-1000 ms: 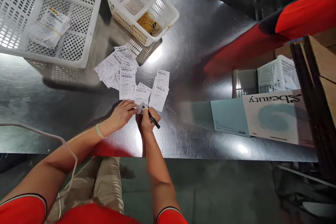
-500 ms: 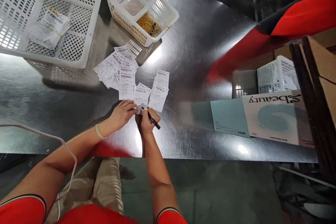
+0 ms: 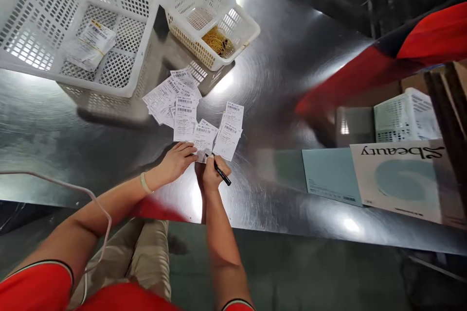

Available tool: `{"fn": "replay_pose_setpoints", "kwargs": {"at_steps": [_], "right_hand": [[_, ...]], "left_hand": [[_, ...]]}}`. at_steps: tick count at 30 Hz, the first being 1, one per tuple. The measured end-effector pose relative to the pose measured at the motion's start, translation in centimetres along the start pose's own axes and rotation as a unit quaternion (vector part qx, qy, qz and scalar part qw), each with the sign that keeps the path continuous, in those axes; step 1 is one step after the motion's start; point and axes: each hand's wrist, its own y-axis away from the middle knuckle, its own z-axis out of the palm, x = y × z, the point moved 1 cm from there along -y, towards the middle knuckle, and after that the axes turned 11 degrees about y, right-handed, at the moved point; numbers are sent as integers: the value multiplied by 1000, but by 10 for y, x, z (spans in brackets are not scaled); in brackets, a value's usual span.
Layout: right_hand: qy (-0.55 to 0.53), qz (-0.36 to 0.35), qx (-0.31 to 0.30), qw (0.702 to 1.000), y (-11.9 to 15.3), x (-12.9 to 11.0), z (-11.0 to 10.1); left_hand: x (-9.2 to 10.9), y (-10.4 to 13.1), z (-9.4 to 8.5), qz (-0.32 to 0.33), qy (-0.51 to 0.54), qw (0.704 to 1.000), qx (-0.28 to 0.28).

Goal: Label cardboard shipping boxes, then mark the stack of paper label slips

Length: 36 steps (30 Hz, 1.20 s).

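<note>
My right hand (image 3: 216, 173) is closed around a black marker pen (image 3: 222, 175), its tip at the lower part of a printed barcode slip (image 3: 205, 134). Lying flat with fingers stretched out, my left hand (image 3: 177, 161) rests on the lower left edge of that slip. Left of it fans an overlapping pile of similar slips (image 3: 160, 99). A smaller group of slips (image 3: 228, 138) lies just to the right. All of them are on the shiny metal table (image 3: 270, 107).
A large white basket (image 3: 133, 85) at the upper left holds bagged packets (image 3: 91, 46). Beside it, a divided white basket (image 3: 175, 26) contains yellow rubber bands (image 3: 218, 41). Blue and white boxes (image 3: 401, 180) lie on the right, near another white basket (image 3: 392, 116). A cable (image 3: 73, 185) crosses my left arm.
The camera view has shifted, so everything on the table sits a little further right and lower. My hands keep nearly the same places on the slip, with the pen still held.
</note>
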Motion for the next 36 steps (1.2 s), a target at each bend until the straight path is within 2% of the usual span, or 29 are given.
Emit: {"fn": "replay_pose_setpoints", "kwargs": {"at_steps": [4, 7, 9, 11, 13, 16, 20, 24, 28, 31, 36], "right_hand": [[25, -38, 20, 999, 2, -4, -9], [16, -84, -1, 996, 3, -4, -11], [18, -94, -47, 994, 3, 1, -9], [38, -89, -86, 992, 0, 10, -6], [60, -78, -104, 990, -4, 19, -3], [76, -50, -103, 991, -13, 32, -2], [94, -23, -66, 993, -23, 40, -4], [100, 14, 0, 995, -19, 31, -12], [12, 88, -52, 995, -3, 10, -11], [-10, 79, -76, 994, 1, 0, -4], [21, 51, -90, 994, -1, 2, 7]], "left_hand": [[6, -3, -1, 21, -14, 1000, -3], [6, -3, -8, 38, -11, 999, 4], [-2, 0, -19, 14, -9, 998, 54], [-18, 1, -32, -45, -24, 991, 126], [-34, 1, -41, -83, -37, 985, 146], [-46, -4, -42, -63, -16, 994, 88], [-38, -9, -29, -32, 1, 999, 10], [-23, -8, -20, -28, -22, 999, 10], [-16, -5, -13, 1, -6, 1000, 0], [-14, -4, -9, 3, 12, 1000, -14], [-14, -3, -6, -15, 39, 999, -13]]}}
